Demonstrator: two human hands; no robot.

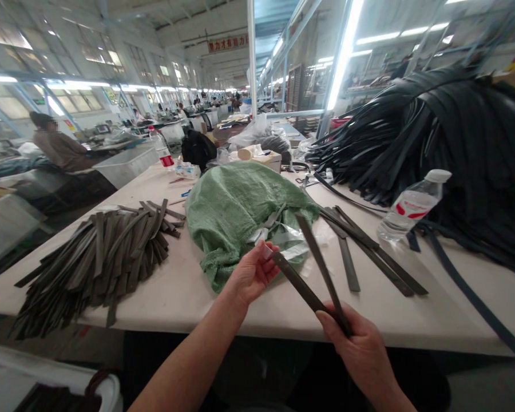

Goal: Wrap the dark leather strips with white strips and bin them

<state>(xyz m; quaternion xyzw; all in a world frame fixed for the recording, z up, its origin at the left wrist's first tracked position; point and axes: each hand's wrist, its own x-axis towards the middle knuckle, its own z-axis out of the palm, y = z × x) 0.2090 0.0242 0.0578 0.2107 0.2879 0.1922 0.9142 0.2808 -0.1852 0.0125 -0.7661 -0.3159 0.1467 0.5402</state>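
Observation:
My right hand (pixel 358 343) grips dark brown-grey strap pieces (pixel 300 284). Two lengths spread from it in a narrow V, and whether they join inside the fist is hidden. Pinched in my left hand (pixel 253 272) is a small white tag (pixel 265 249), right at the far end of the lower strap. The fingertips there partly cover the tag. Behind both hands lies a bulging green woven sack (pixel 244 200) with clear plastic film (pixel 292 243) at its opening. Several more loose straps (pixel 381 260) rest on the table to the right of the sack.
A heap of cut straps (pixel 107 252) covers the table's left side. On the right stand a water bottle (pixel 414 206) and a large pile of long black strips (pixel 446 149). Another bottle (pixel 161 149) is at the back. A white bin (pixel 55 377) sits lower left; a person (pixel 58 143) sits beyond.

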